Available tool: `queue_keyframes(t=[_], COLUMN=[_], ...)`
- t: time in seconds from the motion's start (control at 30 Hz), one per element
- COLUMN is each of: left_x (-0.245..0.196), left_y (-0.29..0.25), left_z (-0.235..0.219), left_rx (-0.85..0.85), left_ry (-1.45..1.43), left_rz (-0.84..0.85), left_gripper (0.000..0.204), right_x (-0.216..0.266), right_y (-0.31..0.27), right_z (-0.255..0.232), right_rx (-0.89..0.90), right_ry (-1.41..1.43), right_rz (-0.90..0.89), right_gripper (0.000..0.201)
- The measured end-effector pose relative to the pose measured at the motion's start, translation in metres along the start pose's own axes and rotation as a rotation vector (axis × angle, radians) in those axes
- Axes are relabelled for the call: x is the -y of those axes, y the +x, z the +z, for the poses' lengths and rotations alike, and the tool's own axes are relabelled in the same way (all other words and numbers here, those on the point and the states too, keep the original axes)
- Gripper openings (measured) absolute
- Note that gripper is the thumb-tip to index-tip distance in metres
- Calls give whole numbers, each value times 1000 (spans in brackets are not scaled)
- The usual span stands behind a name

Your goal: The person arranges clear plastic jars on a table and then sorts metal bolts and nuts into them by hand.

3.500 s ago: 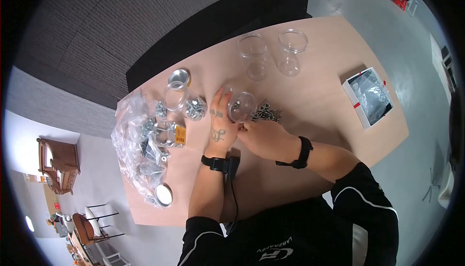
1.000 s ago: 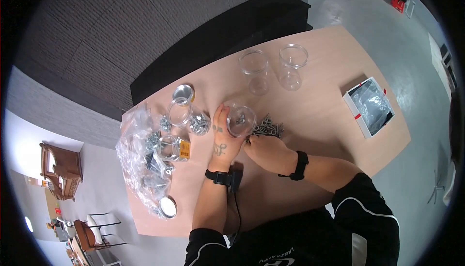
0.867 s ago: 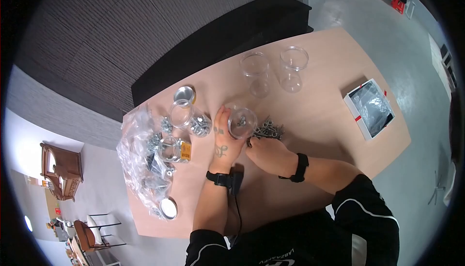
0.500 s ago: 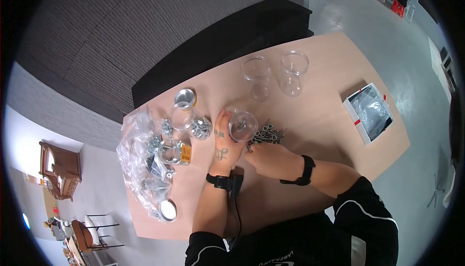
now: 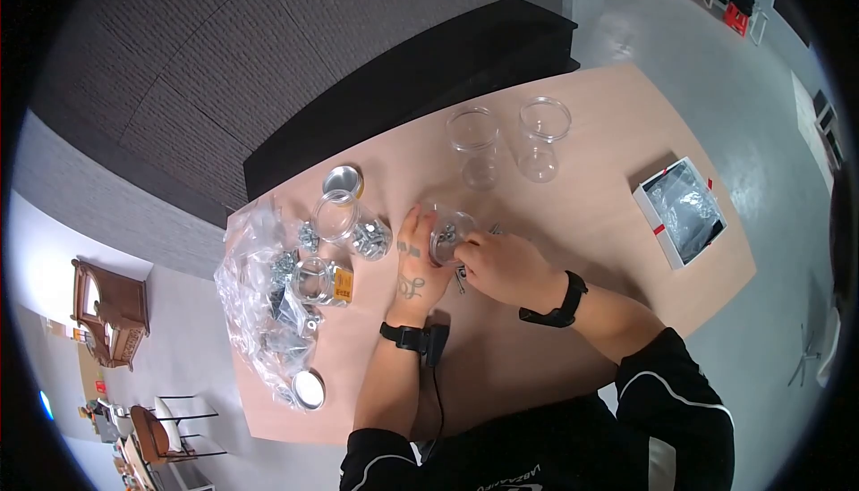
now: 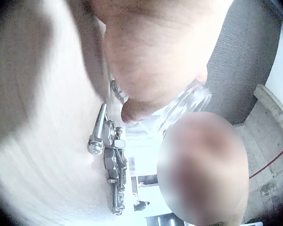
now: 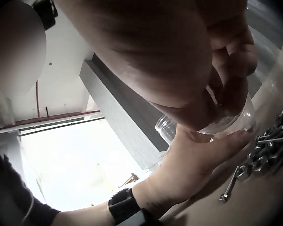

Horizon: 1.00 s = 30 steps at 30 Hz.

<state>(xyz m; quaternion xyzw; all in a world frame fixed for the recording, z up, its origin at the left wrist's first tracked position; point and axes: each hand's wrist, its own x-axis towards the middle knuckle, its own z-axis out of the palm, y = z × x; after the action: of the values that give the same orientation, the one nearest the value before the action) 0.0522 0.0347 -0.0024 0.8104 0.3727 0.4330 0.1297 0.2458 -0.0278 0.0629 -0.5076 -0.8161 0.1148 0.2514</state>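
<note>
My left hand (image 5: 419, 267) grips a clear jar (image 5: 436, 252) round its side, and a few small metal pieces (image 5: 447, 234) lie in the jar. My right hand (image 5: 506, 267) is at the jar's mouth, its curled fingertips over the rim. In the right wrist view those fingers (image 7: 233, 61) bend down into the opening; I cannot tell whether they hold a piece. Beside the jar lies a loose pile of hex nuts and bolts (image 6: 115, 165), mostly hidden under the right hand in the head view. One bolt (image 7: 228, 186) lies apart at the pile's near edge.
Two clear jars (image 5: 472, 114) stand at the back. To the left are a jar holding metal hardware (image 5: 369, 239), a jar with a yellow label (image 5: 343, 284), lids (image 5: 309, 390) and a crumpled plastic bag (image 5: 242, 285). A white box (image 5: 662, 232) sits at the right.
My right hand has moved from the hardware pile up and left to the jar's mouth, now covering most of the pile. The left hand has kept its grip on the jar.
</note>
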Motion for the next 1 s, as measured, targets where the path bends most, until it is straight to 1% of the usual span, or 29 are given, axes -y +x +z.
queue_keyframes(t=[0.17,0.23,0.37,0.43,0.47,0.53,0.57,0.6,0.67,0.73,0.77,0.83,0.87,0.93,1.0], left_x=[-2,-2,-4,-3,-4,-4,-3,-3,-3,-4,-4,-4,-3,-2,-2], left_y=[0,0,0,0,1,2,2,2,2,3,3,2,2,2,2], left_z=[0,-1,-2,-2,-2,-2,-1,-1,-1,0,0,1,1,1,1], left_rx=[1,21,43,32,31,14,14,5,-5,-17,-16,-24,-23,-9,-15], left_ry=[-17,25,48,47,47,46,46,17,-12,3,3,-14,-13,44,43], left_rz=[6,35,31,35,35,32,32,17,-1,-5,-4,-32,-31,-13,-23], left_gripper=[91,98,98,97,97,96,96,92,88,90,90,93,93,98,97], right_x=[-2,-8,-14,-14,-13,-6,0,7,14,20,18,10,10,13,13], right_y=[2,3,4,4,4,4,3,3,0,-10,-14,-22,-25,-28,-26], right_z=[-3,2,7,8,6,-1,-10,-20,-27,-24,-19,-4,3,11,13], right_rx=[26,6,25,7,7,-55,-55,-51,-46,42,41,114,113,94,119], right_ry=[52,75,77,77,77,77,77,94,110,76,77,-28,-27,-143,-114], right_rz=[-24,-36,-35,-41,-42,-37,-37,-53,-70,-56,-55,-122,-121,-48,-33], right_gripper=[13,12,11,11,11,10,10,10,10,11,11,16,16,18,18])
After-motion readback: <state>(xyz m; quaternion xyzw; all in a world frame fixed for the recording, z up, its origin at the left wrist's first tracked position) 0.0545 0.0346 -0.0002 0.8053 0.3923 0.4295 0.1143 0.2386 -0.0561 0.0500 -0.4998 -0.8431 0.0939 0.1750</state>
